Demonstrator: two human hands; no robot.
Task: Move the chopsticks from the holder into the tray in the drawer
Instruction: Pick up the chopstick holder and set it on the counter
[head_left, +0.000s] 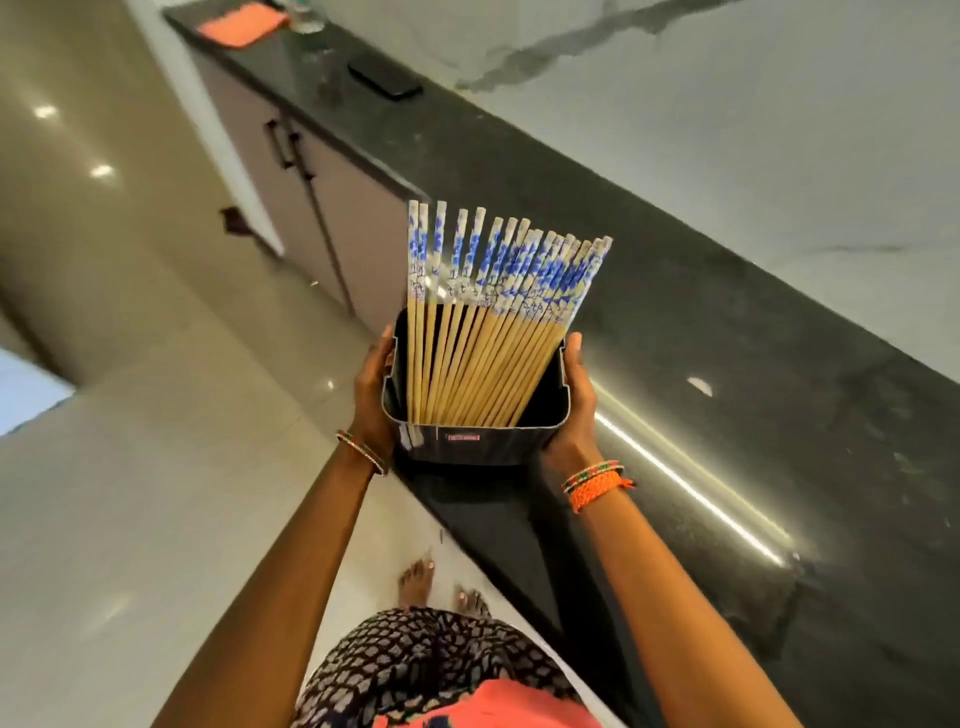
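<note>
We've got the black holder (475, 415) clamped between our left hand (375, 395) and right hand (574, 405), fingers wrapped on its sides, blue-topped chopsticks (493, 317) still all inside, hovering at the tabletop (727, 364) edge, so next we probably need to find that drawer, not in view.

left hand (371, 395): bare, no rings visible
left wrist: thin bangles (362, 452), red/green/pale beading
right hand (574, 410): bare
right wrist: thin multicolour bangles plus braided orange cord band (597, 488), knotted end sticking out
arms: bare, no sleeves in view
clothing: dark garment (426, 665), pale blotch print; coral-pink patch at bottom
feet (441, 587): bare
</note>
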